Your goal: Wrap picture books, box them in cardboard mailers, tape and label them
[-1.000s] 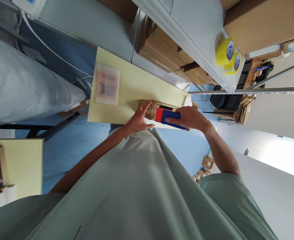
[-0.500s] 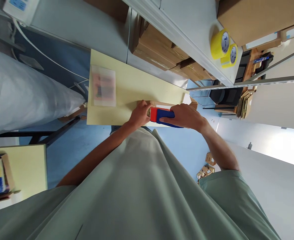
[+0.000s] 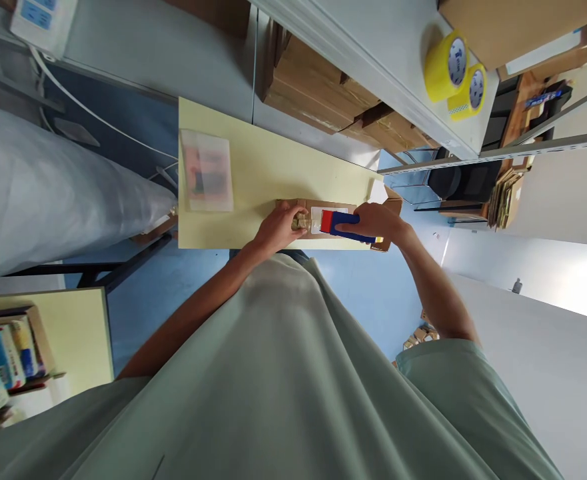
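Observation:
A narrow brown carton (image 3: pixel 318 205) with a white label lies along the near edge of the pale yellow tabletop (image 3: pixel 273 160). At its left part, my left hand (image 3: pixel 278 227) curls its fingers and thumb round a small, gold-looking clear object (image 3: pixel 300 221). Above the label, my right hand (image 3: pixel 373 221) grips a blue box-shaped thing with a red end (image 3: pixel 343 224); a bit of yellow shows at its right end. Something clear spans the gap between the red end and my left fingers. Its exact kind is too small to tell.
A plastic-wrapped pinkish packet (image 3: pixel 206 171) lies on the tabletop's left. Larger cardboard boxes (image 3: pixel 318 80) stand behind it under a grey shelf (image 3: pixel 373 40), which bears two yellow tape rolls (image 3: pixel 446 65). A big wrapped roll (image 3: pixel 63 193) is at the left.
My right hand has moved right with the blue and red thing, away from my left hand. More of the carton and its label now shows. The view has shifted slightly.

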`<state>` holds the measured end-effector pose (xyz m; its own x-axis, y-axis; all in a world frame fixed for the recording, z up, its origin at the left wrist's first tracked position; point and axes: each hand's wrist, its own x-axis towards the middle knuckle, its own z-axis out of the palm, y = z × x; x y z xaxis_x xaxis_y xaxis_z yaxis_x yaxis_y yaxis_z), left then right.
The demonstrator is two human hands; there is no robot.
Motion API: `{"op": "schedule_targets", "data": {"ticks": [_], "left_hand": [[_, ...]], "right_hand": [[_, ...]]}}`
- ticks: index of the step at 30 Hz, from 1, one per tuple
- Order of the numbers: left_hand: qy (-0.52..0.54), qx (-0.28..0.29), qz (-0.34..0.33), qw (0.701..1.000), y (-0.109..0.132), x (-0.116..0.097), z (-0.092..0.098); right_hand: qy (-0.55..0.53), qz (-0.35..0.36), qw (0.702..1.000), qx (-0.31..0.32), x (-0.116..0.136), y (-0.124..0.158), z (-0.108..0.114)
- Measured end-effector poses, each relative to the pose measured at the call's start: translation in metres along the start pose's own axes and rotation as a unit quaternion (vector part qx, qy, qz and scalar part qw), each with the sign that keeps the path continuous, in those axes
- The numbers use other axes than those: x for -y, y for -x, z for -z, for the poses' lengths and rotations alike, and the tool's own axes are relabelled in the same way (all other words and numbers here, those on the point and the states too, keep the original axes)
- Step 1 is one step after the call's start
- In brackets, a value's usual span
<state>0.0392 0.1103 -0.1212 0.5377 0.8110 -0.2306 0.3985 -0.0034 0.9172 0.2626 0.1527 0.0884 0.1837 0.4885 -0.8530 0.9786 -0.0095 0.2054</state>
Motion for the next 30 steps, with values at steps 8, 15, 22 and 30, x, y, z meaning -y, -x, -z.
{"op": "schedule_targets", "data": {"ticks": [8,15,22,30], "left_hand": [[0.026,-0.04,-0.002,0.999,0.008,0.0,-0.002],[0.068,-0.177,0.132,0.973,0.003,-0.013,-0.025],[-0.002,-0.291,0.229,0.929,-0.001,-0.03,-0.045],[-0.15,-0.314,0.275,0.896,0.015,-0.056,-0.063]], "right_hand": [[-0.039,0.029,0.998,0.031,-0.007,-0.028,-0.008],[-0.028,0.097,0.995,0.024,-0.023,-0.042,-0.011],[-0.051,0.164,0.985,-0.001,-0.039,-0.057,-0.025],[-0.064,0.233,0.97,-0.024,-0.045,-0.069,-0.031]]}}
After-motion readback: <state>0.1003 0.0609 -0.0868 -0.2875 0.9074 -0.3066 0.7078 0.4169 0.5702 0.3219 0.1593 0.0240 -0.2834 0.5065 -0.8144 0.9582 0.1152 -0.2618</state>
